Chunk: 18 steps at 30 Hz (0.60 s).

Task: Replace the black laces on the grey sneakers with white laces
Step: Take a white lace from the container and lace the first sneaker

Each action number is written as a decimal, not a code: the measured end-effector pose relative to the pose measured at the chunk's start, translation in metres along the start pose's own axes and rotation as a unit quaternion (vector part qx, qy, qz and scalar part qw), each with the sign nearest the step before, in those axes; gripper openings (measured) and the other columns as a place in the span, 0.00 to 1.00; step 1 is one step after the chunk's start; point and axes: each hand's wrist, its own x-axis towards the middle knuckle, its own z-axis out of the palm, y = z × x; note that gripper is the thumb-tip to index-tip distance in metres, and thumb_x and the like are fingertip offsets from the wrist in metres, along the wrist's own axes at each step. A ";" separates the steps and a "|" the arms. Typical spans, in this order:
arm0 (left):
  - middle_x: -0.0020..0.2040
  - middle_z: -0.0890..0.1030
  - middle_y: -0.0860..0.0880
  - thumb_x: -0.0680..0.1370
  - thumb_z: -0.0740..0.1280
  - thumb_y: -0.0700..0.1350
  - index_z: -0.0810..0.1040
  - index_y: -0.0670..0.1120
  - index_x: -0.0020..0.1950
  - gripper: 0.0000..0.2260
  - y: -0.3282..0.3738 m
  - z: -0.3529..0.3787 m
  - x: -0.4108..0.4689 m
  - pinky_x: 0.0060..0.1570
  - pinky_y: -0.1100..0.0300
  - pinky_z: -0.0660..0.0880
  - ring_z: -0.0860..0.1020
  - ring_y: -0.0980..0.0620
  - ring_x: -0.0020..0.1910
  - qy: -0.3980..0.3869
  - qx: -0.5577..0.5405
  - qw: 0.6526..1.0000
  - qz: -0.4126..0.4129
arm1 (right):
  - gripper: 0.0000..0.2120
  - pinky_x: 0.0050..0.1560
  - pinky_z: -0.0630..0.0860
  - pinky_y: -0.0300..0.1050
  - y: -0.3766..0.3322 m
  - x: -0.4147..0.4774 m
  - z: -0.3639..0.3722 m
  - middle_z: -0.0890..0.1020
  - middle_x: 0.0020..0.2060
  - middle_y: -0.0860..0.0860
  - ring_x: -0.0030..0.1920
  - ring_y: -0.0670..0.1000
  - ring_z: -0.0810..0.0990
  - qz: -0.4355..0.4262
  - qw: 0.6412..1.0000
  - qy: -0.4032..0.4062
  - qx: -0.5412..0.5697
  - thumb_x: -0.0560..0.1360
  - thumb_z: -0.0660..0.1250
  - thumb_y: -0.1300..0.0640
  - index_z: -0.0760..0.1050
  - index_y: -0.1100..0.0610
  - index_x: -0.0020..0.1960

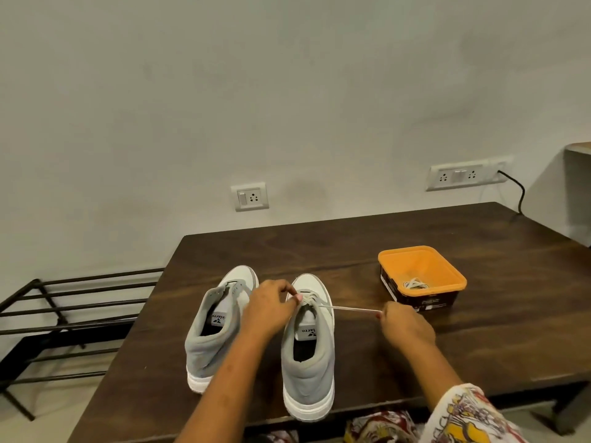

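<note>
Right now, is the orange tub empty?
No, a bundled white lace lies at the bottom of the orange tub.

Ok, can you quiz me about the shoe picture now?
1. True or false: the right hand pulls a white lace taut.
2. What lies in the orange tub? A) a bundled lace B) scissors C) a sock
3. How many sneakers stand on the table?
Key: 1 true; 2 A; 3 two.
</note>
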 end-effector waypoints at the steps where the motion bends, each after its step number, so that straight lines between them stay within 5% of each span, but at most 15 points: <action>1: 0.56 0.76 0.50 0.75 0.68 0.51 0.79 0.54 0.47 0.04 0.004 0.005 -0.002 0.58 0.55 0.71 0.74 0.49 0.57 -0.005 -0.005 1.000 0.003 | 0.11 0.48 0.73 0.48 0.006 -0.002 -0.003 0.78 0.56 0.54 0.56 0.56 0.78 0.023 0.999 0.005 0.023 0.81 0.56 0.52 0.74 0.54 0.58; 4: 0.55 0.77 0.50 0.74 0.69 0.47 0.80 0.54 0.49 0.05 0.008 0.019 -0.007 0.54 0.58 0.72 0.75 0.49 0.55 -0.005 -0.015 1.000 -0.017 | 0.10 0.49 0.72 0.48 0.023 -0.003 -0.005 0.78 0.56 0.57 0.55 0.57 0.77 0.094 0.977 0.052 0.187 0.80 0.59 0.57 0.76 0.57 0.57; 6: 0.54 0.77 0.51 0.74 0.68 0.44 0.80 0.55 0.49 0.07 0.008 0.027 -0.010 0.55 0.56 0.73 0.75 0.49 0.55 0.021 -0.019 0.999 -0.031 | 0.09 0.53 0.73 0.49 0.028 -0.001 -0.004 0.79 0.56 0.58 0.56 0.58 0.77 0.134 0.924 0.112 0.341 0.79 0.62 0.59 0.77 0.58 0.57; 8: 0.56 0.74 0.52 0.76 0.66 0.44 0.80 0.54 0.52 0.08 0.010 0.032 -0.014 0.58 0.57 0.71 0.71 0.49 0.59 0.037 -0.008 0.998 -0.043 | 0.11 0.58 0.74 0.51 0.025 0.000 -0.003 0.79 0.57 0.56 0.58 0.56 0.77 0.165 0.820 0.153 0.527 0.79 0.63 0.59 0.78 0.59 0.59; 10: 0.59 0.70 0.52 0.78 0.64 0.46 0.79 0.52 0.56 0.09 0.013 0.036 -0.017 0.59 0.57 0.67 0.67 0.49 0.63 0.043 0.008 0.998 -0.050 | 0.11 0.58 0.74 0.47 0.017 -0.004 -0.006 0.80 0.55 0.53 0.57 0.51 0.78 0.150 0.672 0.142 0.712 0.80 0.61 0.61 0.77 0.58 0.61; 12: 0.60 0.70 0.52 0.78 0.65 0.47 0.79 0.51 0.57 0.09 0.015 0.039 -0.019 0.59 0.58 0.68 0.68 0.50 0.62 0.051 -0.009 0.997 -0.052 | 0.11 0.49 0.76 0.41 0.003 -0.012 -0.011 0.80 0.47 0.52 0.47 0.47 0.79 0.092 0.556 0.107 0.819 0.81 0.59 0.63 0.76 0.59 0.59; 13: 0.59 0.72 0.51 0.78 0.65 0.47 0.79 0.51 0.57 0.09 0.015 0.041 -0.020 0.58 0.58 0.70 0.71 0.50 0.60 0.058 -0.031 0.997 -0.050 | 0.10 0.42 0.75 0.37 -0.004 -0.017 -0.012 0.78 0.42 0.52 0.39 0.44 0.77 0.060 0.533 0.088 0.839 0.81 0.58 0.64 0.77 0.59 0.56; 15: 0.56 0.76 0.50 0.78 0.65 0.44 0.78 0.52 0.56 0.09 0.012 0.044 -0.021 0.57 0.56 0.73 0.74 0.50 0.55 0.076 -0.072 0.993 -0.054 | 0.11 0.31 0.71 0.34 -0.015 -0.023 -0.009 0.77 0.38 0.52 0.29 0.41 0.71 -0.003 0.574 0.052 0.817 0.81 0.56 0.65 0.76 0.56 0.53; 18: 0.50 0.80 0.50 0.77 0.65 0.42 0.78 0.51 0.54 0.08 0.009 0.045 -0.025 0.50 0.56 0.75 0.77 0.51 0.49 0.129 -0.087 0.986 -0.063 | 0.13 0.29 0.68 0.35 -0.031 -0.029 0.002 0.82 0.45 0.50 0.26 0.41 0.67 -0.071 0.716 -0.022 0.694 0.80 0.57 0.66 0.76 0.53 0.56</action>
